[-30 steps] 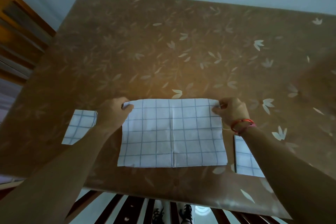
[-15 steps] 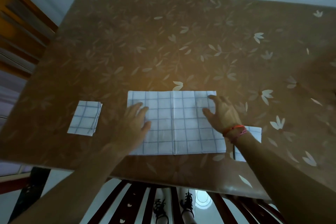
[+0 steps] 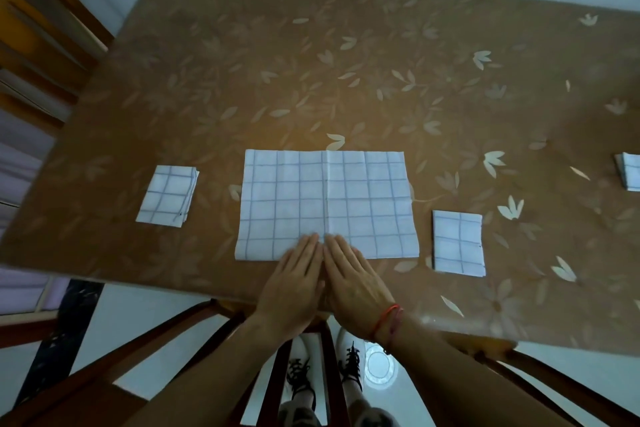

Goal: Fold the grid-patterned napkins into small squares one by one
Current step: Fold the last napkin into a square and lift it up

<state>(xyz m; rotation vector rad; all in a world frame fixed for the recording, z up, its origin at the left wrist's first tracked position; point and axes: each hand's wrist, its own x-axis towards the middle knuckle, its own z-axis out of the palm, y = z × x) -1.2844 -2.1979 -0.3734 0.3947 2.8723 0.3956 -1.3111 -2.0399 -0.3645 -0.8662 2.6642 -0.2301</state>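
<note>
Brown leaf-print table [image 3: 346,45]: left hand [image 3: 292,284] and right hand [image 3: 353,281], fingers straight, press half-folded grid napkin [image 3: 327,198] flat beside 3 folded squares [image 3: 168,196].

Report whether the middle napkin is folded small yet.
Not yet: the middle napkin lies spread flat, wider than the folded square left of it.

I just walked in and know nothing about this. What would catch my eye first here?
The large grid napkin lies flat, with a crease down its centre, on the brown leaf-patterned table. The left hand and right hand press flat, side by side, on its near edge. A left folded square and a right folded square lie apart from it, one on either side.
</note>
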